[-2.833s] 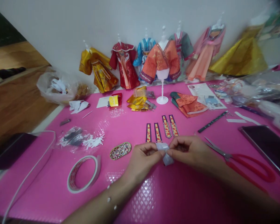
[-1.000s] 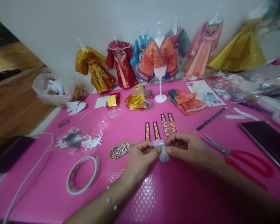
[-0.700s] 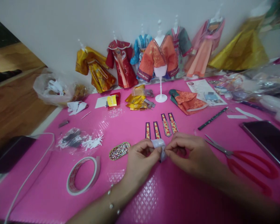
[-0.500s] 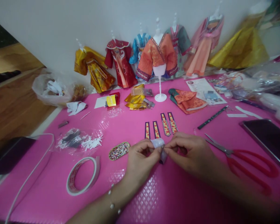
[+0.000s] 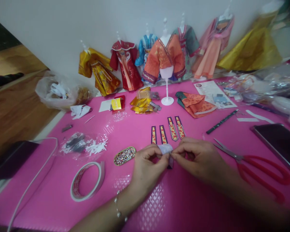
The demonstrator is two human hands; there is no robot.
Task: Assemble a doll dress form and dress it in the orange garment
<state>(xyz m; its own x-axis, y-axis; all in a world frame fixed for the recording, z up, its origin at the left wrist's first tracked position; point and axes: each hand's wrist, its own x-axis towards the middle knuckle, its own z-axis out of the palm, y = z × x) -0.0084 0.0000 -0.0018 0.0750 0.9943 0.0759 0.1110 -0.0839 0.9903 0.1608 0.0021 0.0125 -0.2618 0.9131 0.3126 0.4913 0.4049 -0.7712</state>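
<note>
My left hand (image 5: 151,162) pinches the left side of a small pale lilac piece of fabric (image 5: 165,148) with a dark lower end. Thumb and forefinger of my right hand (image 5: 195,158) are pressed together at its right edge, almost touching the left fingertips. The fingers hide much of the piece. Just beyond lie several patterned strips (image 5: 172,129), yellow and red with dark borders. Left of my left hand sits an oval dish of mixed beads (image 5: 125,156). Red-handled scissors (image 5: 239,158) rest open to the right of my right hand.
A tape roll (image 5: 87,181) and a plastic bag of small white pieces (image 5: 81,144) lie on the left of the pink table (image 5: 125,129). Small dressed mannequins (image 5: 166,59) line the wall. A folded orange garment (image 5: 195,103), a pen (image 5: 221,121) and a phone (image 5: 277,146) are on the right.
The whole view has shifted slightly, so things sit a little further right. Both hands keep their pinch on the fabric piece, with only tiny finger movement.
</note>
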